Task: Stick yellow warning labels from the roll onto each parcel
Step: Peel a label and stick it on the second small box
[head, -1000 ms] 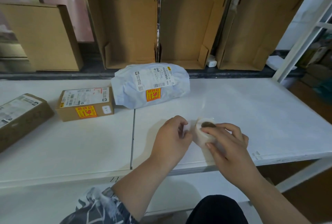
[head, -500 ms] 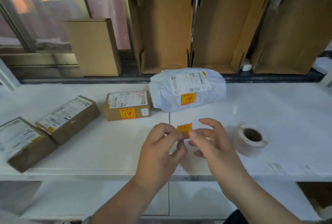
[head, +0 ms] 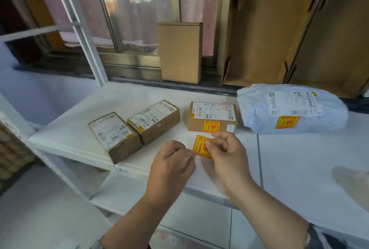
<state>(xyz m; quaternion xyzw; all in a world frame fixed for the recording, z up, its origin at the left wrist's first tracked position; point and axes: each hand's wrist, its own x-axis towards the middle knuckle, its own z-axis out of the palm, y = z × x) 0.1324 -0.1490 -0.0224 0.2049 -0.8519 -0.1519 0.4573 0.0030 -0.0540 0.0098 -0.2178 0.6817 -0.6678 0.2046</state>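
Note:
A yellow warning label (head: 202, 146) with red print is pinched in my right hand (head: 229, 156) above the white table (head: 299, 160). My left hand (head: 171, 162) is curled beside it, its fingertips at the label's lower left corner. Just behind the label sits a brown box (head: 212, 116) with a yellow label on its front. To its right lies a white plastic mailer bag (head: 259, 109), also with a yellow label. Two brown boxes (head: 154, 121) (head: 114, 134) lie at the left with only small yellow marks. I cannot make out the roll.
A closed cardboard box (head: 180, 53) stands upright on the window ledge. Large open cartons (head: 265, 29) lean against the wall at the back right. A white frame post (head: 79, 29) rises at the left. The table's left edge drops to a lower shelf (head: 129, 192).
The view has swung left, so the roll left sight and the two left boxes came toward the centre. My hands carried the peeled label left, in front of the labelled brown box.

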